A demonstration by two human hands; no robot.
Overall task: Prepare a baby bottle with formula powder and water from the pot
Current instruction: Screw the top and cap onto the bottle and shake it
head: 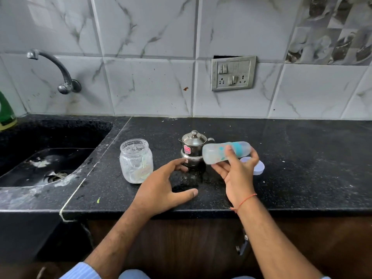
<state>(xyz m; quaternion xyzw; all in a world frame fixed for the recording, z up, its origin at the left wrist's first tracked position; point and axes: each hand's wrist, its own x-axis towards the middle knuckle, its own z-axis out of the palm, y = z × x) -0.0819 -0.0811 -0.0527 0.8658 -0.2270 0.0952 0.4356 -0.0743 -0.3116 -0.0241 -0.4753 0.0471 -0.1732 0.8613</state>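
A home kitchen: black stone counter, sink, tiled wall.

- black sink on the left, curved tap on the wall above it
- switchboard on the marble tiles
- green bottle at far left edge

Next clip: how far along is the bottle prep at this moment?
Early. Done: the glass jar stands open on the counter, and a white lid lies behind the right hand. In hand: that hand holds the baby bottle tilted on its side; whether it holds powder is unclear. The left hand is open by the steel pot, whose lid is still on. Left: pouring water, closing the bottle.
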